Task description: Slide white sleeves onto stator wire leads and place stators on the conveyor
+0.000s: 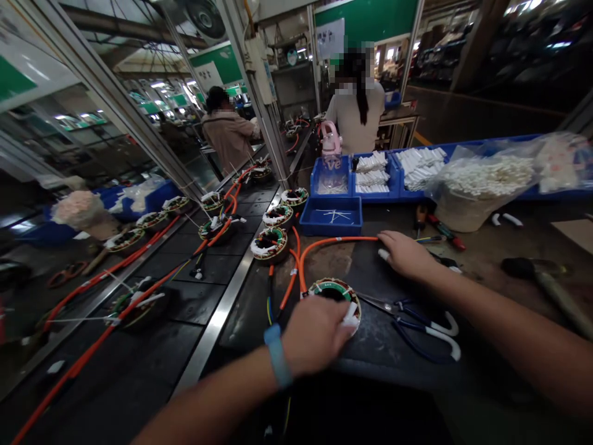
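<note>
My left hand (315, 334), with a blue band on its wrist, is closed over the near left side of a motor stator (334, 288), a ring of windings with a green board. Its fingers hide part of the ring, and white sleeving shows beside them. An orange cable (319, 245) runs up from the stator and bends to the right. At the cable's far end my right hand (407, 254) has its fingers closed round it. Scissors (393, 307) with dark blue handles, partly white-sleeved, lie right of the stator, their blades pointing at it.
Several stators (269, 243) stand left of the cable by a metal rail (222, 309). Beyond it, a conveyor (185, 303) carries more. A shallow blue tray (330, 225) and bins of white tubes (419, 167) stand behind. Screwdrivers (447, 232) and a hammer (551, 284) lie right. Two people work farther back.
</note>
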`<state>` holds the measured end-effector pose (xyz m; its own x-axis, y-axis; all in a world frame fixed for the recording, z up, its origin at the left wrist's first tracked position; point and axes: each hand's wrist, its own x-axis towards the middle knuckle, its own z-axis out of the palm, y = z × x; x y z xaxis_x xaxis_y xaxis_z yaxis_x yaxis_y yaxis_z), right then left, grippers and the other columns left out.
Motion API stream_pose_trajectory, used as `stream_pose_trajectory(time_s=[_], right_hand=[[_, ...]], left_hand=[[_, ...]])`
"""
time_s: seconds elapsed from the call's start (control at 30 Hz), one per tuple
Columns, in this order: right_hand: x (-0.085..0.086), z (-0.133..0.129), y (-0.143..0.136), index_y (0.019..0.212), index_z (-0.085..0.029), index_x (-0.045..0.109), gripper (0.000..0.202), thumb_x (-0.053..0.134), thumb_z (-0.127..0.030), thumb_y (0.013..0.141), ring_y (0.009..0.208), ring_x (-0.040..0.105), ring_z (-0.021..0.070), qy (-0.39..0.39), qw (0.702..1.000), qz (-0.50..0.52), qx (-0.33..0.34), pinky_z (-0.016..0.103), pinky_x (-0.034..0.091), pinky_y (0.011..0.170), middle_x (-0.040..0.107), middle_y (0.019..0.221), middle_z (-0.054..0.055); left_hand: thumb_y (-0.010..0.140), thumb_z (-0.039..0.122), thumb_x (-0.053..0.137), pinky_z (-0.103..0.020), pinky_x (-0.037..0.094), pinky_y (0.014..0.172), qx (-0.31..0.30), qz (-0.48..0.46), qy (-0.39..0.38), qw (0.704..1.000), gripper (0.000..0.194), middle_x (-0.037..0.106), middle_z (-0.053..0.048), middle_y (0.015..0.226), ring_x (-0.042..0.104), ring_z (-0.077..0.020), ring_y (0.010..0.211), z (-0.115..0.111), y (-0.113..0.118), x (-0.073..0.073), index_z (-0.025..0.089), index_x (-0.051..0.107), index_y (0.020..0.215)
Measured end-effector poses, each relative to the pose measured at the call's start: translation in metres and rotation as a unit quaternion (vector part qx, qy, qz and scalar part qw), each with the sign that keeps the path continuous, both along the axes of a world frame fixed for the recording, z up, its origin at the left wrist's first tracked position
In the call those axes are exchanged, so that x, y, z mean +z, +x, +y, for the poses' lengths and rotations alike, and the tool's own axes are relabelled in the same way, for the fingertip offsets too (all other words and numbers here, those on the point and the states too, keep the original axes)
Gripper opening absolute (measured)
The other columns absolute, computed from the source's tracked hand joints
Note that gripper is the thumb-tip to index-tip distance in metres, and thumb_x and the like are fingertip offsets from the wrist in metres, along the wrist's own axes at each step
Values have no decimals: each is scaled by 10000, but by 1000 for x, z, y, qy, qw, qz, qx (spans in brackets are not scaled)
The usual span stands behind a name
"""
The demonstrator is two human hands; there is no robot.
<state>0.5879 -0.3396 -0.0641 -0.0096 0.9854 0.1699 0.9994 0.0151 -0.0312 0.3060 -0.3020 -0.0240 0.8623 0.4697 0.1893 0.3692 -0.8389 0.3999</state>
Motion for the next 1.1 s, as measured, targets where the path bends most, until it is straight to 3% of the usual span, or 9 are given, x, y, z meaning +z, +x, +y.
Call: stream_pose_trajectory(time_s=[0.1,0.23,0.37,0.53,0.6,0.7,0.8,0.97,1.1], right_hand=[[-8,44,-2,1206,-75,507,395,435,-218,845,1092,518,254,-56,998,-15,-27,354,414,890,540,1196,190],[-10,61,-20,995,-95,598,254,440,-235,854,885,601,250,-78,996,-30,-43,338,434,737,617,952,168],[0,31,-12,940,-155,592,225,385,-180,854,761,621,204,-79,994,-43,-60,265,393,594,637,879,104],[39,-32,34,996,-234,583,252,415,-350,849,632,582,244,28,976,53,-209,329,343,498,643,803,124],[64,-54,34,964,-260,583,236,479,-398,804,674,567,265,119,944,160,-263,367,369,524,630,827,126],[102,-80,-1,859,-316,574,208,608,-440,696,630,527,233,219,846,409,-264,367,364,490,592,791,89],[129,-96,-55,797,-311,539,156,601,-404,689,424,329,133,161,744,630,-155,299,244,395,378,520,-2],[138,-99,-112,872,-246,535,238,347,-393,880,370,135,96,80,646,759,-6,268,161,372,186,477,-58],[134,-90,-123,829,-240,484,259,280,-375,913,371,92,97,122,596,793,21,251,144,378,138,470,-71]], left_hand=[[790,437,566,-437,455,827,27,6,121,992,580,658,-97,813,594,-233,745,-52,-11,-29,89,482,1245],[846,370,486,-396,467,757,51,-98,200,974,449,624,-66,697,576,-196,653,-61,-7,-61,94,507,1199],[841,368,480,-372,462,776,24,-148,179,972,378,633,-46,675,574,-167,625,-47,-8,-62,130,564,1123],[822,415,509,-377,431,876,4,-150,115,982,375,648,-30,694,589,-161,663,-45,-8,-54,173,592,1095],[801,442,541,-393,422,884,28,-136,110,984,395,648,-37,702,591,-170,675,-48,-5,-54,179,602,1088],[815,381,529,-386,410,880,37,-137,108,984,287,648,-31,677,589,-158,660,-48,-1,-56,196,642,1003],[837,372,502,-376,389,889,-10,-130,102,986,268,648,-17,640,586,-145,641,-36,-4,-53,207,663,974],[873,369,474,-402,334,964,-100,-98,40,989,300,695,-56,864,606,-172,832,-29,-15,-32,212,636,1070],[904,373,416,-383,407,917,-82,-226,-169,956,424,578,-139,1204,537,-232,1088,-73,-12,-12,166,469,1270]])
